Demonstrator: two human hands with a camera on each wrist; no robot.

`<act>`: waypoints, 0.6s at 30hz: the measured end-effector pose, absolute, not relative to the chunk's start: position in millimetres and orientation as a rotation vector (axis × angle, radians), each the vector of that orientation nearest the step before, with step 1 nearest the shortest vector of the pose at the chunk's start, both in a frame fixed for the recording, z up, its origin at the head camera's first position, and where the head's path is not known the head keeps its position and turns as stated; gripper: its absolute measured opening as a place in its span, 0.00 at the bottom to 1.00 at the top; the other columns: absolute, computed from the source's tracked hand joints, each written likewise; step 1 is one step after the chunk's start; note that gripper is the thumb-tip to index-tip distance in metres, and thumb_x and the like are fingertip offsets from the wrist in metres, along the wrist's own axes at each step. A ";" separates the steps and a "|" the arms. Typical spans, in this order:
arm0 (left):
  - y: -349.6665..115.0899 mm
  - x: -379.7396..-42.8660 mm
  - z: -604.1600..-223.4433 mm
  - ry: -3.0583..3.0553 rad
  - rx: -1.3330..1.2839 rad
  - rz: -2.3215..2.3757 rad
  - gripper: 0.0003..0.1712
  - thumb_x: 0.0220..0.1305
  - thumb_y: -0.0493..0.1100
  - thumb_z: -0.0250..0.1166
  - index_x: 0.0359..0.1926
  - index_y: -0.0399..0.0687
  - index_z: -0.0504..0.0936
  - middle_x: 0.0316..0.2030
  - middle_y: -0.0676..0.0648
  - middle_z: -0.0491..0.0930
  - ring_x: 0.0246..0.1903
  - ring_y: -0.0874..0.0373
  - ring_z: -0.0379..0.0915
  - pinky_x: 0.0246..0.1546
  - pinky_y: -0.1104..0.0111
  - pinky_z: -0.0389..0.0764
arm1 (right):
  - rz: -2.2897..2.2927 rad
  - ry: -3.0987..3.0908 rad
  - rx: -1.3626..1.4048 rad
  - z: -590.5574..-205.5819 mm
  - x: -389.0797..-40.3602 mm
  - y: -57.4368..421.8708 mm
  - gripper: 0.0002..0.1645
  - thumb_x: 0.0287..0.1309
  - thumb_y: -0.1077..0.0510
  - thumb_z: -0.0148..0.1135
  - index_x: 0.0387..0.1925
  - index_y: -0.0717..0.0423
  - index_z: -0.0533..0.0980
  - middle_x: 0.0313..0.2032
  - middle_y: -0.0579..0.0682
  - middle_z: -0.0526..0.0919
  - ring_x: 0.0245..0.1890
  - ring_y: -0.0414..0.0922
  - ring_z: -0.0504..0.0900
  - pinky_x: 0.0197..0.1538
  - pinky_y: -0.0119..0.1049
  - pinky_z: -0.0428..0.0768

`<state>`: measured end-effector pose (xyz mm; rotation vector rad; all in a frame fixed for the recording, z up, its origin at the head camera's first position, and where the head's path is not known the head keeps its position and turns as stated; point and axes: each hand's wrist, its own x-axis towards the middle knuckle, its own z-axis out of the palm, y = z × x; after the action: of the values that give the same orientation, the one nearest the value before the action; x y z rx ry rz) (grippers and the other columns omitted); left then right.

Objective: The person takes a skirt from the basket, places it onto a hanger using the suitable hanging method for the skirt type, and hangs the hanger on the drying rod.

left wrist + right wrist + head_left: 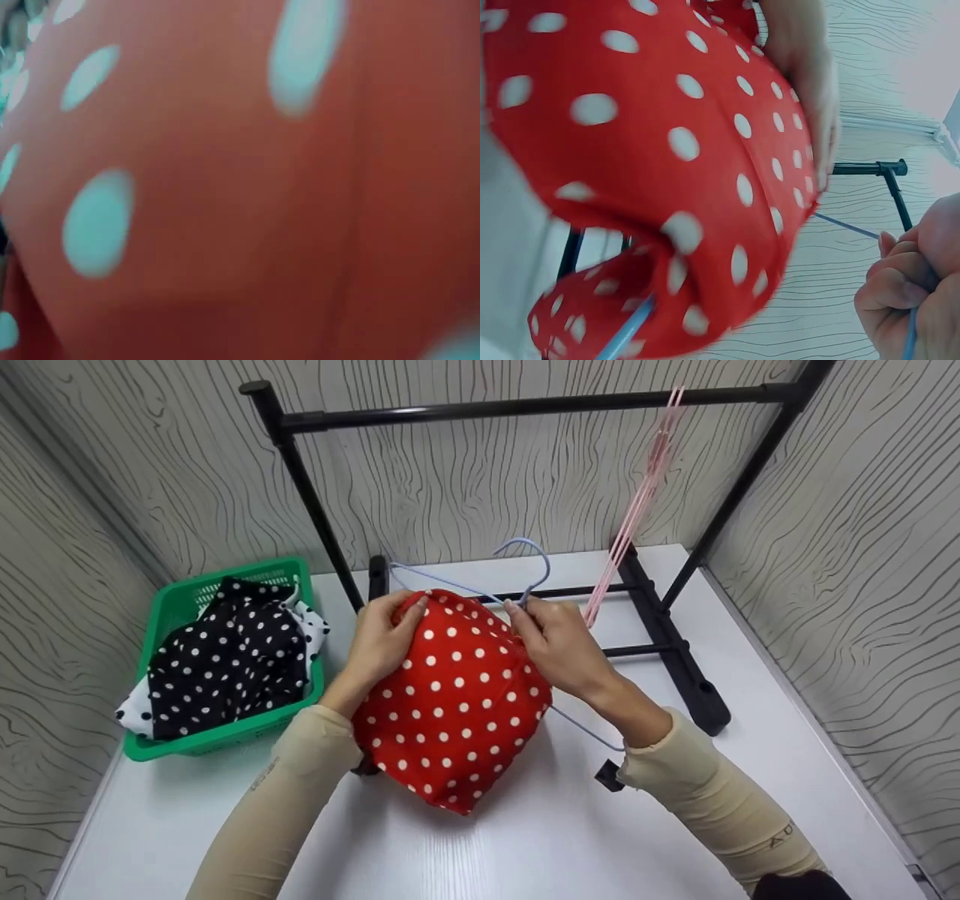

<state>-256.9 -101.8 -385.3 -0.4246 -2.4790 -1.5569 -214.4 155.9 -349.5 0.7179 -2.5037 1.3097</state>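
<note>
A red cloth with white polka dots hangs between my two hands over the white table, its lower corner pointing toward me. My left hand grips its upper left edge, thumb on the near face. My right hand holds a light blue wire hanger just below its hook, knuckles beside the cloth's right edge. One hanger arm slants out to the upper left behind the cloth; the other shows at lower right. In the right wrist view the hanger wire passes into a fold of the cloth. Dotted red fabric fills the left wrist view, blurred.
A black rack stands at the back, with pink hangers on its bar toward the right. Left of my arm, a green basket holds black and white dotted cloths. Patterned walls close in the back and sides.
</note>
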 end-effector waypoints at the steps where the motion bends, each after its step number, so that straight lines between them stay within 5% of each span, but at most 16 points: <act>1: -105.9 -260.7 -385.5 -2.502 -0.370 -1.486 0.15 0.77 0.50 0.59 0.42 0.47 0.87 0.27 0.47 0.81 0.26 0.54 0.78 0.27 0.65 0.80 | 1.307 -2.506 0.715 -348.2 -213.2 156.0 0.22 0.78 0.53 0.52 0.29 0.61 0.79 0.18 0.46 0.72 0.17 0.43 0.69 0.20 0.30 0.69; 8: -130.3 -279.1 -392.5 -2.694 -0.103 -0.970 0.29 0.74 0.64 0.56 0.26 0.49 0.83 0.18 0.47 0.76 0.23 0.54 0.74 0.26 0.63 0.74 | 1.296 -2.520 0.750 -342.8 -206.4 153.0 0.21 0.78 0.53 0.53 0.28 0.57 0.79 0.17 0.45 0.73 0.17 0.41 0.69 0.20 0.29 0.68; 14: -136.1 -285.6 -396.0 -2.614 -0.070 -0.868 0.21 0.76 0.57 0.58 0.39 0.46 0.86 0.28 0.44 0.83 0.29 0.48 0.78 0.32 0.57 0.77 | 1.266 -2.527 0.753 -340.3 -204.7 151.1 0.19 0.77 0.56 0.54 0.27 0.58 0.79 0.17 0.44 0.71 0.16 0.40 0.66 0.19 0.29 0.63; 18: -118.8 -272.3 -398.6 -2.480 -0.132 -0.677 0.17 0.75 0.49 0.60 0.56 0.44 0.81 0.48 0.39 0.80 0.46 0.42 0.76 0.46 0.50 0.76 | 1.279 -2.529 0.738 -338.4 -204.1 151.8 0.18 0.77 0.56 0.54 0.29 0.56 0.79 0.17 0.44 0.71 0.15 0.41 0.66 0.18 0.29 0.63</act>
<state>-272.3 -118.8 -398.6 -0.1322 -2.4796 -0.6768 -204.1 151.8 -338.4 0.7384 -2.5289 1.2790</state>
